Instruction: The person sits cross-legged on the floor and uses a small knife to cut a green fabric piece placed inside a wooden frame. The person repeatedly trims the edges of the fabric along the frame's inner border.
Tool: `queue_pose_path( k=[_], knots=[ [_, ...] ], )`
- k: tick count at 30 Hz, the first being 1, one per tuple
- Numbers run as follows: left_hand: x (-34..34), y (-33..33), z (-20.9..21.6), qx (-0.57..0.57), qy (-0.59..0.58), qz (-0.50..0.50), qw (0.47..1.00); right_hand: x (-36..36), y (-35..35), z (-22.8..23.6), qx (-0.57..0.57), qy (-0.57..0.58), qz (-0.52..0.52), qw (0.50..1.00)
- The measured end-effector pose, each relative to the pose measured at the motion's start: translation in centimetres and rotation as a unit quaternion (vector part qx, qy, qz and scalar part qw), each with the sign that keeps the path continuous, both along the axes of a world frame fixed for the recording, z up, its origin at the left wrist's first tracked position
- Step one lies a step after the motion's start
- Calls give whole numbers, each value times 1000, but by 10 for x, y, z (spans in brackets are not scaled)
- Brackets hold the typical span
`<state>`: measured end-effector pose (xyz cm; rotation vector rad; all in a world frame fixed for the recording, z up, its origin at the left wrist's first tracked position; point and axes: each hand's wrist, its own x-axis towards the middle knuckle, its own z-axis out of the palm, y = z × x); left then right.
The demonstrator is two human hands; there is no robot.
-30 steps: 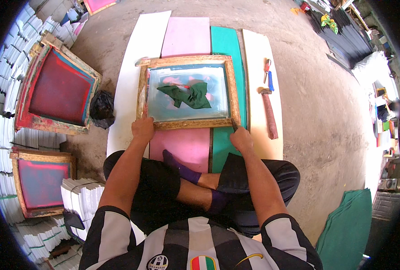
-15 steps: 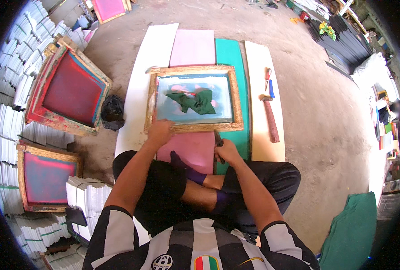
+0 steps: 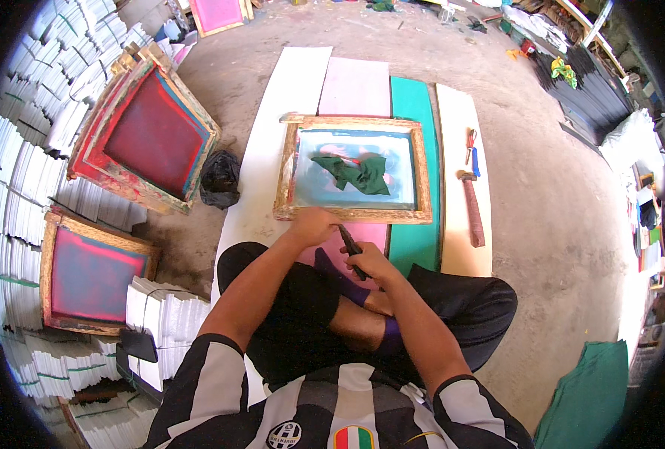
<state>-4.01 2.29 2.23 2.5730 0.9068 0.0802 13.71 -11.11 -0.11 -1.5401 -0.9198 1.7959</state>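
A wooden-framed printing screen (image 3: 355, 216) lies flat in front of me, with a crumpled dark green cloth (image 3: 358, 176) on its mesh. My right hand (image 3: 370, 262) is wrapped round a pair of dark pliers (image 3: 349, 241), their tip angled up and left. Just below the screen's near edge, my left hand (image 3: 316, 227) is closed, its fingertips close to the tip of the pliers. Whatever those fingers pinch is too small to make out.
Under the screen lie long white, pink and green boards (image 3: 415, 251). On the right board rest a hammer (image 3: 473, 213), a red-handled tool (image 3: 470, 142) and a blue one. Other screens (image 3: 156, 138), a black bag (image 3: 220, 179) and paper stacks (image 3: 18, 179) stand left.
My left hand has moved right along the screen's near edge. The pliers have tilted left, bringing their tip close to the left fingers. The whole view has shifted slightly.
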Motion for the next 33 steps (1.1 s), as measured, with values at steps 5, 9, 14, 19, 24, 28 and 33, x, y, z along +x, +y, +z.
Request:
queue_pose_path(
  k=[5, 9, 14, 19, 24, 28, 33],
  knots=[
    [-2, 2, 11, 26, 79, 22, 996, -4, -5, 17, -52, 70, -42, 995],
    [-21, 17, 4, 16, 211, 137, 968, 16, -12, -1, -55, 23, -83, 995],
    [-50, 27, 9, -15, 272, 264, 925, 72, -23, -44, -36, -90, -135, 986],
    [-85, 48, -3, -67, 352, 306, 882, 112, -25, -50, -55, -220, -173, 959],
    [-89, 49, 2, -91, 436, 365, 818, 138, -21, -64, -71, -257, -182, 946],
    [-82, 43, 8, -77, 433, 361, 823, 147, -17, -70, -84, -262, -171, 946],
    [-60, 39, 16, -30, 371, 356, 857, 147, -10, -63, -107, -283, -148, 942]
  ],
)
